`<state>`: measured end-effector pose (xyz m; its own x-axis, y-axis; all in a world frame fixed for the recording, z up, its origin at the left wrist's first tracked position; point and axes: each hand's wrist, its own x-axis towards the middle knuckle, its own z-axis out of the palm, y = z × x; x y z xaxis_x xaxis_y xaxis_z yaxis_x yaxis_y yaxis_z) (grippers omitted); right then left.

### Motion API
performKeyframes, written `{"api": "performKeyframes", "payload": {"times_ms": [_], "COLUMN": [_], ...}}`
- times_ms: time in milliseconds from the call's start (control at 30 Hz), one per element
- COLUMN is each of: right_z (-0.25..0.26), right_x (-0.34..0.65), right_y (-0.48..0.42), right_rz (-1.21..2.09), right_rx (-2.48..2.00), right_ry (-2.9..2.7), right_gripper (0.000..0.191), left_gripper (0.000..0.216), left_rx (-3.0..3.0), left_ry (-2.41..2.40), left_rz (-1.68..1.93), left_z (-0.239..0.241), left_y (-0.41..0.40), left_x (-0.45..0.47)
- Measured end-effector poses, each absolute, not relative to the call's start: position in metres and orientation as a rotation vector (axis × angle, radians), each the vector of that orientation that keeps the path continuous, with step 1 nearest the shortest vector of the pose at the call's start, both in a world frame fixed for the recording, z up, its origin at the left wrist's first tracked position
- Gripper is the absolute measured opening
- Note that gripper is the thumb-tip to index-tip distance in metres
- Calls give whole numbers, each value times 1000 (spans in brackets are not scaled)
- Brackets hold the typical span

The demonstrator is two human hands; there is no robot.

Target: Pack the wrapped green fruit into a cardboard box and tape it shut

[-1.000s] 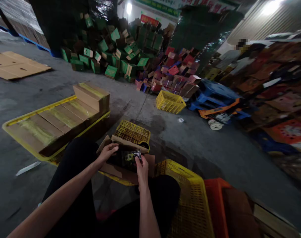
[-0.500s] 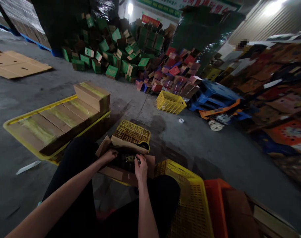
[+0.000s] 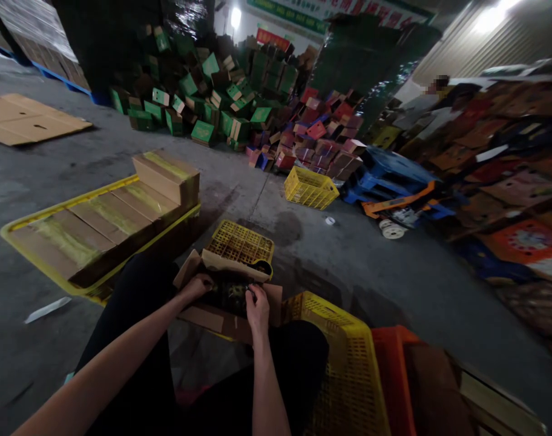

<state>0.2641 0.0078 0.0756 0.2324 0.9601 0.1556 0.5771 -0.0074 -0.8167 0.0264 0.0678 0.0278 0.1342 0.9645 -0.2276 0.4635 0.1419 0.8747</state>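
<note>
An open brown cardboard box [image 3: 221, 320] rests on my lap, its flaps spread and its inside dark. My left hand [image 3: 197, 284] reaches in at the left side, fingers curled over the rim onto the dark contents [image 3: 228, 293]. My right hand [image 3: 256, 307] is at the box's right side, fingers bent and pinched on a small dark object I cannot make out. A yellow plastic crate [image 3: 242, 243] sits just beyond the box.
A yellow crate [image 3: 344, 369] and an orange crate [image 3: 391, 381] stand at my right. A yellow pallet [image 3: 44, 266] with taped cartons [image 3: 167, 175] lies left. Piles of green boxes [image 3: 203, 91] and red boxes [image 3: 321, 139], another yellow crate [image 3: 310, 188] and a blue pallet [image 3: 394, 172] lie ahead.
Both hands have dropped lower into the box. The small metallic object that my right hand held up a second ago is now down inside and hardly visible.
</note>
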Motion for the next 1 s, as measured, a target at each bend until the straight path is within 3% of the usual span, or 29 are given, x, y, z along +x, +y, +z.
{"api": "performKeyframes", "payload": {"times_ms": [167,433,533,667,900,1000], "right_z": [77,87,92,102,111,108], "right_x": [263,263,260,251,238,239], "right_y": [9,5,5,5,7,6], "right_rz": [589,615,676,730,1259,1320], "right_rx": [-1686,-1674,-1628,-1593,-1471,-1374], "right_ry": [-1452,-1462,-1459,-1391,-999,-834], "right_gripper": [35,36,36,36,53,60], "left_gripper": [22,16,18,36,41,47], "left_rx": [1580,1615,1413,907,630,574], "left_ry": [1438,1440,1344,1102,883,809], "left_rz": [764,1072,1281,1289,1146,1132], "left_z": [36,74,95,112,111,110], "left_y": [57,65,64,57,51,49], "left_x": [31,21,14,18,33,34]}}
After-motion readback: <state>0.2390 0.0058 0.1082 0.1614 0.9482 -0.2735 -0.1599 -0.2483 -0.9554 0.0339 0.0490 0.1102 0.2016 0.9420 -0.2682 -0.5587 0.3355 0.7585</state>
